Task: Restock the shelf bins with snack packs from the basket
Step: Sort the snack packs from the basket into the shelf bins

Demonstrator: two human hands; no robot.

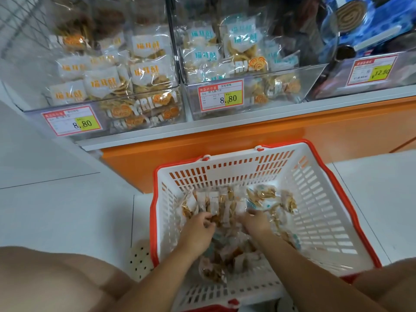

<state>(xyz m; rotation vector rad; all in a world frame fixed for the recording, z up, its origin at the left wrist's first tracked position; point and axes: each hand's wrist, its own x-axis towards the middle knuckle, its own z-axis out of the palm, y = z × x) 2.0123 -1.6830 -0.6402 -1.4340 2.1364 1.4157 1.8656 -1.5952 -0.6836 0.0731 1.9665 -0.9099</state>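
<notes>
A red-bordered price tag [221, 95] on the front of the middle bin [281, 91] reads 8.80. Left of that bin, a second tag [71, 120] also reads 8.80. Right of it, a third tag [372, 69] reads 12.80. The snack packs [206, 56] inside the middle bin carry teal 猫耳酥, and the orange-lettered packs [144, 72] left of it carry the same.

I see the basket [326, 199] standing on the floor [67, 210], with snack packs [216, 204] heaped inside it. Both hands are in the basket on that heap, the left hand [200, 230] beside the right hand [255, 224]. Behind the basket runs the shelf [225, 140], which carries the left bin [101, 99] behind-left, the middle bin [247, 78] straight behind and the right bin [360, 86] behind-right.
</notes>
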